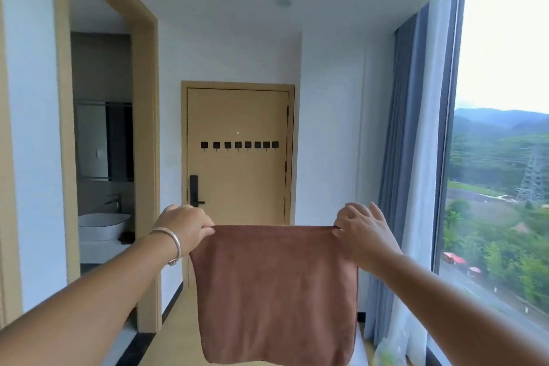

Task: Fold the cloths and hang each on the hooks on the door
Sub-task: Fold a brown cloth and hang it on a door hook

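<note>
While the left hand (pixel 185 224) and right hand (pixel 358 229) pinch its top corners, the brown cloth (pixel 274 291) hangs flat (hooks (pixel 239 145) bare on the door (pixel 237 181)).

Sink (pixel 102 226) and tap (pixel 114 200) at nine o'clock; curtain (pixel 411 157), window (pixel 505 128) and pylon (pixel 531 178) at three.

Both bare forearms stretched forward from the lower corners of the frame, converging toward the centre. Left hand (pixel 185 224) at centre-left, knuckles up, fingers curled down and pinching the upper left corner of the brown cloth (pixel 276 291); silver bangle (pixel 170 245) round that wrist. Right hand (pixel 361 230) at centre-right, thumb and forefinger pinching the upper right corner, remaining fingers lifted and fanned loosely upward. Hands level with each other, well apart.
</note>
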Motion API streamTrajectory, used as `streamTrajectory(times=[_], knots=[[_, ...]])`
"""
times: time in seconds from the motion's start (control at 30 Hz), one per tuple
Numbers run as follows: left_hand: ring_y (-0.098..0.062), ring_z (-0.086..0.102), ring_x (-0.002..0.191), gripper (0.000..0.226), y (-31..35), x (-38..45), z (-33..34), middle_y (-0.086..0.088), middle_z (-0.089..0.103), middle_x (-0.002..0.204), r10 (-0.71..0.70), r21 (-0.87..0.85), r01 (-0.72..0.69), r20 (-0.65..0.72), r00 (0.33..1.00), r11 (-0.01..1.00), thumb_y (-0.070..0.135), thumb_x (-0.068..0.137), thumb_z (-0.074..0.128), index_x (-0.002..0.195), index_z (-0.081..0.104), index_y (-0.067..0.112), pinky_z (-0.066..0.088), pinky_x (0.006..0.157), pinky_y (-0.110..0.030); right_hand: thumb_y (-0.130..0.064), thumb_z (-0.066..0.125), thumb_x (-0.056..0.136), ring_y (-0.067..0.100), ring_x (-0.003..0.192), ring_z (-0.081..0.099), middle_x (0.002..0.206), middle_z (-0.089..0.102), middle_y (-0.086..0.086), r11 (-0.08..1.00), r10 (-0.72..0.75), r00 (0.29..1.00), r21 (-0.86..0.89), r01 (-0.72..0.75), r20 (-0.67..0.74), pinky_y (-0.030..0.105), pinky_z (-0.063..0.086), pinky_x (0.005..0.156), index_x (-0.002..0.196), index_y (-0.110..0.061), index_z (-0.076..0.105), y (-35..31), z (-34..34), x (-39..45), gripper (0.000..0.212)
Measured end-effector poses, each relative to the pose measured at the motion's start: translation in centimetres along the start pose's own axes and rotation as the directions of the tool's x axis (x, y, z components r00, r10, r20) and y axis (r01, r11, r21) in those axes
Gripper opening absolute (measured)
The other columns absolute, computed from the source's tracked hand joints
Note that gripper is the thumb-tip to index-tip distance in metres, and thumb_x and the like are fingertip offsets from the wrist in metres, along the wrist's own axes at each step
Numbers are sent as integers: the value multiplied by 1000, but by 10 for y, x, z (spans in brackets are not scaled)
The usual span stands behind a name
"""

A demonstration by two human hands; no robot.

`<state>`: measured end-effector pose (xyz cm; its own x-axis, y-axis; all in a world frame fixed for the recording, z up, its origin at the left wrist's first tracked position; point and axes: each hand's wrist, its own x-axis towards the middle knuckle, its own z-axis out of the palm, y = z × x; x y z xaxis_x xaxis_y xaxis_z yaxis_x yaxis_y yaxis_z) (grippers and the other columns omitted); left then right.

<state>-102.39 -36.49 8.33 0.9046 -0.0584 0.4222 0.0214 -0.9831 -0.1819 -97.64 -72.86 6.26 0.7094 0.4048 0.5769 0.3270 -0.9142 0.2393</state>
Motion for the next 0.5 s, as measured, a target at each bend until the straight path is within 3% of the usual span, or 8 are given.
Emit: streamTrajectory(times=[0.23,0.4,0.5], knots=[[-12,43,78,44,-28,13,-16,11,51,68,-63,56,70,-112,992,996,42,98,41,58,43,24,35,91,-34,-36,36,101,9,133,29,121,48,-16,998,28,998,66,-25,-57,44,8,118,111,-33,59,-15,-12,29,26],[-9,48,99,34,-53,18,-5,14,57,87,-31,101,45,-129,991,994,42,99,40,74,58,27,28,101,-33,-39,34,101,10,132,31,120,50,-15,996,3,998,87,2,-59,45,7,119,112,-33,61,-31,-3,55,30],[-10,50,101,33,-72,28,3,16,60,94,-40,87,53,-138,990,995,44,98,40,80,61,27,30,98,-32,-40,34,101,10,132,30,123,50,-15,996,0,998,89,5,-61,44,6,118,115,-33,60,-40,6,77,31]])
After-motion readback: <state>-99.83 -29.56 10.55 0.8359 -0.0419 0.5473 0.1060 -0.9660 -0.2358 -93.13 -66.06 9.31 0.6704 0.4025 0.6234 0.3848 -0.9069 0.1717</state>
